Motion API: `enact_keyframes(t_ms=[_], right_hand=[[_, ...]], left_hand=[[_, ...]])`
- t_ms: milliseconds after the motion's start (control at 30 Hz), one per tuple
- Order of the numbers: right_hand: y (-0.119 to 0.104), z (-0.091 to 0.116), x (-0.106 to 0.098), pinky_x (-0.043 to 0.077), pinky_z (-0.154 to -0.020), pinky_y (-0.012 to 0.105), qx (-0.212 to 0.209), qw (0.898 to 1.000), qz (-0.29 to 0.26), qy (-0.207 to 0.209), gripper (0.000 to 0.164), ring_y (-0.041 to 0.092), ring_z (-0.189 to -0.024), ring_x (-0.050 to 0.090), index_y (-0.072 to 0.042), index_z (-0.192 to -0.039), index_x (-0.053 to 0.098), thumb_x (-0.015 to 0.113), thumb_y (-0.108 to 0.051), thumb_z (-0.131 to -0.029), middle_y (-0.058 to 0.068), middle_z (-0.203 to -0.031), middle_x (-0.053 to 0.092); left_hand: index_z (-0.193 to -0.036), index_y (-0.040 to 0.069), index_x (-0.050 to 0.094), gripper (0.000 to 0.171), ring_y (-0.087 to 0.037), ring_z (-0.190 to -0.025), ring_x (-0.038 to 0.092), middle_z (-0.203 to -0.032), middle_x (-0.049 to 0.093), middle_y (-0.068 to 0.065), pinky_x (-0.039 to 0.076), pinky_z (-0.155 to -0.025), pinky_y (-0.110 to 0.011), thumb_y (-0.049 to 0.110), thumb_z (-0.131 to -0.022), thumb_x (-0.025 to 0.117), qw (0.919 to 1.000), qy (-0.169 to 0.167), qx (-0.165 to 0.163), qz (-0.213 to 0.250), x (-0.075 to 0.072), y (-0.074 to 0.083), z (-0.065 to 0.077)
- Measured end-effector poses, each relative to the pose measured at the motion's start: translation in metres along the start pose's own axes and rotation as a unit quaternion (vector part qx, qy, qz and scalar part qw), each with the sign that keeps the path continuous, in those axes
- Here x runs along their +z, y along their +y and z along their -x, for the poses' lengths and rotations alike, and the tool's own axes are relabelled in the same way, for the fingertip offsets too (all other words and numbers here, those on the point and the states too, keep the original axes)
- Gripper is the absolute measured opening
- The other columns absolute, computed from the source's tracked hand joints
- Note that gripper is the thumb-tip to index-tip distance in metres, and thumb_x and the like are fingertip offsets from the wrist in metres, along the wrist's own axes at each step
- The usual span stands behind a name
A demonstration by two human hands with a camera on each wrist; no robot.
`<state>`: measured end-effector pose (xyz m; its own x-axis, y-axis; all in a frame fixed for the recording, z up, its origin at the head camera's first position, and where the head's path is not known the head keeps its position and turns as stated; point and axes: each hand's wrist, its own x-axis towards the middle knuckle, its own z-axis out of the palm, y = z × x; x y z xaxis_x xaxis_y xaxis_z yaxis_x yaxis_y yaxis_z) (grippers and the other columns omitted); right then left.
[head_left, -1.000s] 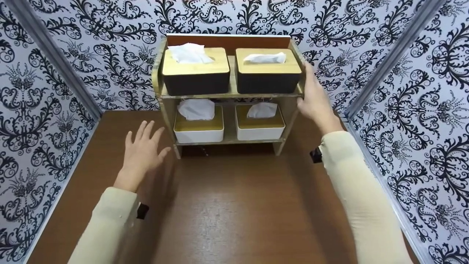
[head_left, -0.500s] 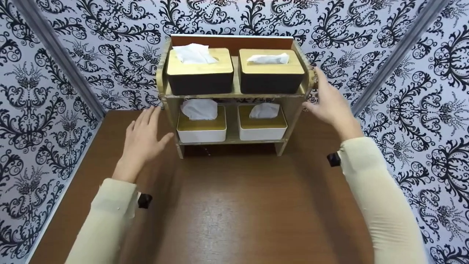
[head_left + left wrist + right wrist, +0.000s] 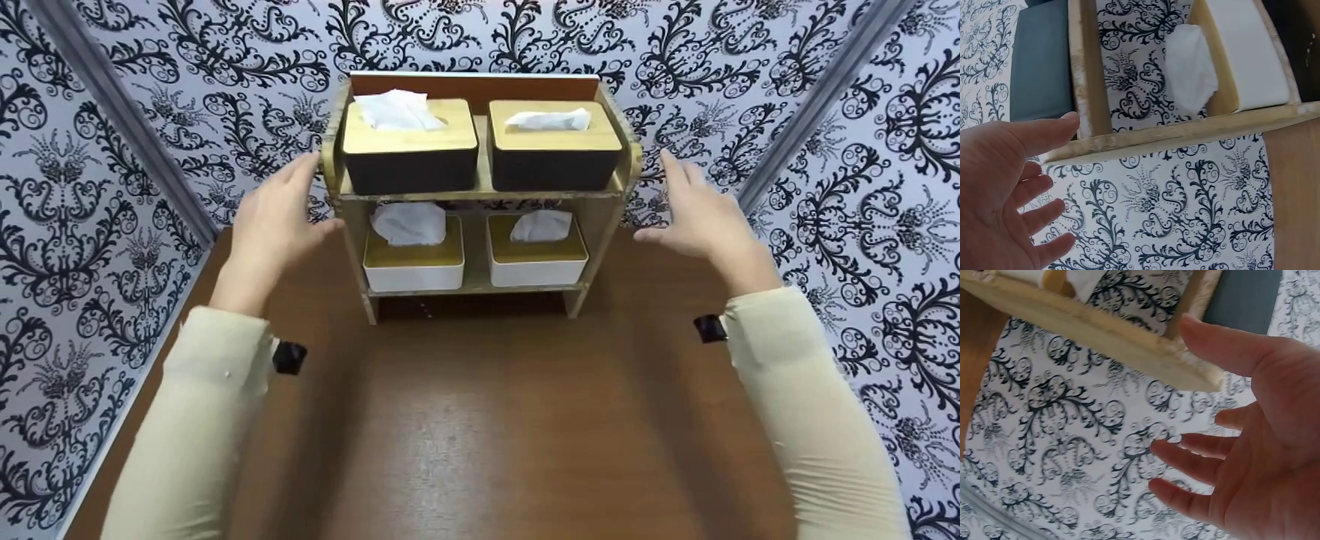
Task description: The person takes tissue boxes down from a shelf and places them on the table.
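Observation:
A small two-tier wooden shelf point(image 3: 480, 289) stands on the brown table. Its upper tier bears two black tissue boxes with wooden lids, the left box point(image 3: 412, 169) and the right box point(image 3: 555, 169). On the lower tier sit two white tissue boxes, one left point(image 3: 416, 277) and one right point(image 3: 538, 272). Tissue pokes out of each lid. My left hand point(image 3: 274, 217) is beside the shelf's left side panel, fingers extended; whether it touches the panel I cannot tell. My right hand point(image 3: 709, 217) holds nothing and is held apart from the right side panel point(image 3: 628, 150), its thumb spread from the fingers.
Patterned black-and-white walls point(image 3: 480, 37) enclose the table point(image 3: 480, 412) at the back and both sides. Grey corner strips point(image 3: 142, 120) run up where the walls meet. The shelf's back edge is near the rear wall.
My right hand has come off the shelf's right side and moved outward to the right. My left hand has risen and moved forward to the shelf's left side. The boxes have stayed in place.

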<state>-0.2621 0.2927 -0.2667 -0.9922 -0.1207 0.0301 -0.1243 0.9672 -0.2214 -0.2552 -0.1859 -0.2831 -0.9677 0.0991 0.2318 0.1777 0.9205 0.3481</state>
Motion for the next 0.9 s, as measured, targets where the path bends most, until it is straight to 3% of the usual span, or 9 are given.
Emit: enact_keyframes(t_ms=[233,433,633,900], right_hand=[[-0.019,0.011,-0.008,0.007,-0.111,0.075,-0.039,0.999,0.031,-0.004,0.124,0.050,-0.148,0.007,-0.019,-0.157,-0.011,0.074,-0.058,-0.076,0.018,-0.164,-0.008],[-0.030,0.014,-0.011,-0.001,-0.117,0.069,-0.065,0.996,0.054,0.000,0.125,0.046,-0.149,0.005,-0.020,-0.157,-0.008,0.072,-0.066,-0.073,0.015,-0.164,-0.008],[-0.039,0.013,-0.015,-0.011,-0.117,0.065,-0.079,0.995,0.065,0.000,0.127,0.042,-0.151,0.003,-0.016,-0.157,-0.007,0.070,-0.070,-0.072,0.016,-0.165,-0.004],[-0.050,0.005,-0.019,-0.013,-0.119,0.061,-0.101,0.993,0.056,-0.003,0.125,0.040,-0.151,0.004,-0.016,-0.158,-0.004,0.073,-0.065,-0.073,0.015,-0.165,-0.001]], left_hand=[[-0.157,0.019,0.016,0.100,-0.038,-0.146,0.028,-0.164,0.016,-0.003,0.025,-0.118,-0.058,0.023,-0.080,0.079,0.9998,0.002,-0.006,0.017,-0.003,0.009,-0.017],[-0.157,0.018,0.017,0.101,-0.037,-0.148,0.024,-0.163,0.021,-0.006,0.021,-0.120,-0.058,0.023,-0.079,0.080,0.9998,0.009,-0.004,0.014,0.001,0.011,-0.028],[-0.157,0.018,0.017,0.100,-0.033,-0.153,0.008,-0.163,0.019,-0.004,0.008,-0.121,-0.062,0.028,-0.080,0.079,0.9992,0.015,-0.004,-0.036,0.005,0.011,-0.033],[-0.157,0.016,0.016,0.099,-0.033,-0.153,0.005,-0.163,0.019,-0.004,0.008,-0.121,-0.062,0.024,-0.079,0.078,0.9989,0.014,-0.017,-0.042,0.007,0.013,-0.040]])
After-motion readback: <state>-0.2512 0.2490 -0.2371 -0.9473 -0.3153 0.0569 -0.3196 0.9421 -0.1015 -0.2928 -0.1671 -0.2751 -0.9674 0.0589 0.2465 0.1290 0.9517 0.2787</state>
